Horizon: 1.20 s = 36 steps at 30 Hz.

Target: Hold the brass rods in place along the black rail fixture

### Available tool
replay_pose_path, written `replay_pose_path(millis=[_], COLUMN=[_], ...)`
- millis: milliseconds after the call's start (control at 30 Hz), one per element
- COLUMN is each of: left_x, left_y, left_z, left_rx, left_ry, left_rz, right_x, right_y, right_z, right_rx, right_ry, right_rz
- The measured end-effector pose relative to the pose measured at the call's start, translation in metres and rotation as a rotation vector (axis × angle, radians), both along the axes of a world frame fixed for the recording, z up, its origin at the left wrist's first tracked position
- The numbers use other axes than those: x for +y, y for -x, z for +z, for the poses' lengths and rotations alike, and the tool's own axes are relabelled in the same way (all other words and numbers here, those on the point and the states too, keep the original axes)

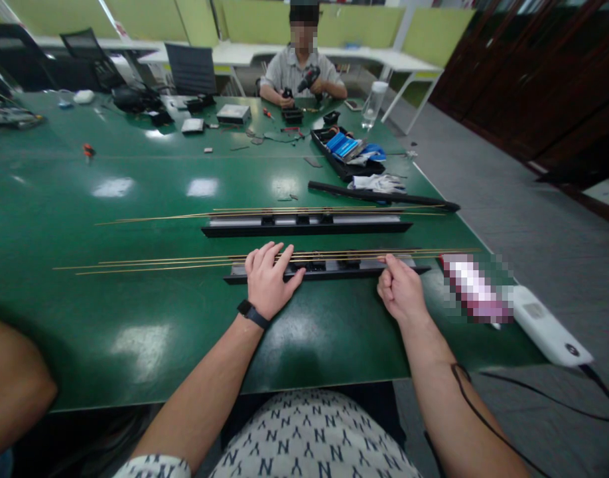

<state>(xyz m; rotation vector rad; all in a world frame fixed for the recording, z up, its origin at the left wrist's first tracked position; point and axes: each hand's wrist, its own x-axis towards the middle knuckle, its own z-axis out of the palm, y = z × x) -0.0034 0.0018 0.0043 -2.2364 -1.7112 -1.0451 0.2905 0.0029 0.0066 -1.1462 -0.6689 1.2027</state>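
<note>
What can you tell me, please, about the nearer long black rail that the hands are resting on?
The nearer long black rail lies flat on the green table, parallel to its near edge. It looks like plastic or metal, with pale strips and dark blocks along its top. Thin brass-coloured rods run along it, jutting far left. The left hand presses flat on it; the right hand pinches the rods near its right end.

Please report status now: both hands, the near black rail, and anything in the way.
Left hand flat on near black rail, fingers open. Right hand pinching thin brass rods at rail's right end. Second rail behind, apart.
</note>
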Motion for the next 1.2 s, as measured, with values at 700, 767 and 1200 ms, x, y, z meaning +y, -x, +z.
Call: replay_pose_path(millis=[700, 767, 1200], left_x=[0.001, 0.001, 0.000], left_y=[0.000, 0.000, 0.000], left_z=[-0.002, -0.001, 0.000], left_rx=[-0.004, -0.009, -0.004], left_ry=[-0.017, -0.016, 0.012], left_rz=[0.000, -0.001, 0.004], right_x=[0.012, 0.012, 0.003], right_y=[-0.021, -0.021, 0.000], right_z=[0.014, 0.014, 0.005], right_rx=[-0.069, -0.078, -0.070], right_ry=[0.156, 0.171, 0.100], right_rz=[0.047, 0.058, 0.117])
